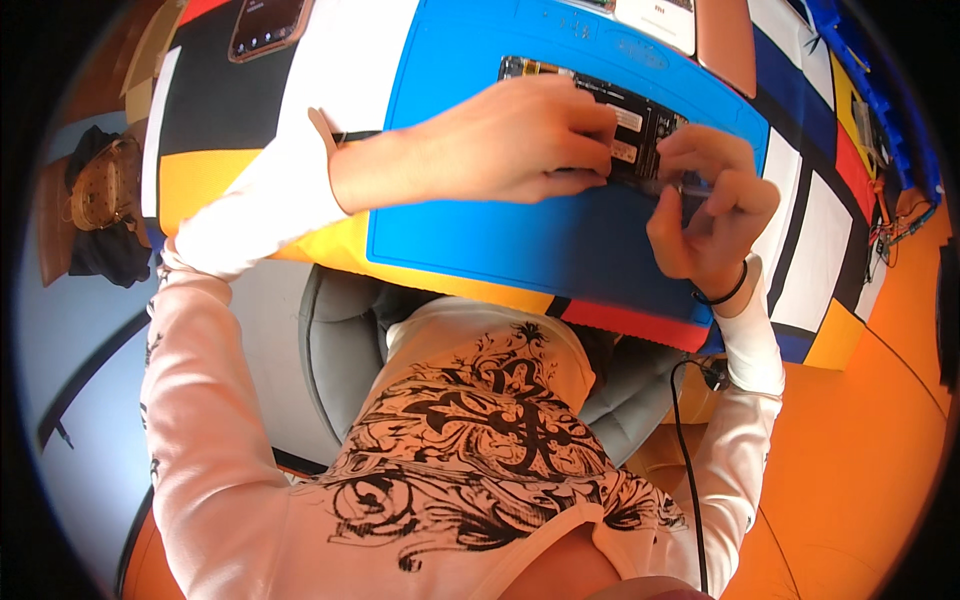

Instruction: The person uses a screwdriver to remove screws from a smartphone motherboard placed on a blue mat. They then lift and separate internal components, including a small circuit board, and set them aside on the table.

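An opened smartphone (628,135) with its dark battery and inner parts exposed lies on a blue silicone work mat (465,232). My left hand (517,142) reaches over it from the left, its curled fingers on the phone's body and hiding much of it. At the phone's right end is my right hand (712,202), thumb and fingers pinched on a thin, translucent piece (696,192). That piece is blurred, so its kind and whether it touches the phone cannot be told.
Another smartphone (268,28) lies at the far left. Beyond the mat's top right are a white phone back cover (660,22) and a rose-gold phone or cover (726,45). A blue rack (874,82) and wires (896,232) line the right side. A black cable (686,450) hangs by my right arm.
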{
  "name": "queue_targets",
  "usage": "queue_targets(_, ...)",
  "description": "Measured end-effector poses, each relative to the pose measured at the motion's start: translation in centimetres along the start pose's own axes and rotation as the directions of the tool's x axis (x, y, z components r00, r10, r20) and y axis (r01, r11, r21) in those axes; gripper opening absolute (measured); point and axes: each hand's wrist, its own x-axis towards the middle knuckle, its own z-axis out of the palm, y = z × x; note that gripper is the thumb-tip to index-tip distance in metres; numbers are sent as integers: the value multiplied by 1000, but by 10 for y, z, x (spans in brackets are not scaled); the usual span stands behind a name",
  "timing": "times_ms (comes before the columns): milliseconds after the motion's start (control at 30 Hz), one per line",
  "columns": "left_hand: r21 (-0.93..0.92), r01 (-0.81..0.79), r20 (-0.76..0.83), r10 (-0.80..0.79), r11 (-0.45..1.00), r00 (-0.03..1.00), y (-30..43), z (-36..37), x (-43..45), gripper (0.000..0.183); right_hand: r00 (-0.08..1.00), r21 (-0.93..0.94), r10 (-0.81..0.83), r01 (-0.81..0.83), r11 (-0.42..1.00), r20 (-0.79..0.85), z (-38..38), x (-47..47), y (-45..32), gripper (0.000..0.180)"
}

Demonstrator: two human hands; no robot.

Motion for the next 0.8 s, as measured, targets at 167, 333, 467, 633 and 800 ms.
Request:
queue_targets(167,4,12,-9,-12,1000,1000,2,0,-1,13,998,35,67,-68,997,14,-6,-5,-4,33)
queue_targets(333,-35,16,-39,-17,999,999,4,8,5,12,957,147,212,-185,972,-196,-14,-10,5,34)
queue_targets(467,23,-10,-9,10,1000,1000,4,7,6,9,856,309,378,-274,911,-354,-19,-9,19,27)
queue_targets(633,123,-48,51,42,991,998,7,7,8,12,754,386,480,-321,865,-448,-28,-7,44,16)
queue_targets(800,279,-89,131,54,956,990,13,4,14,15,571,550,680,-418,723,-460,-36,-13,69,9)
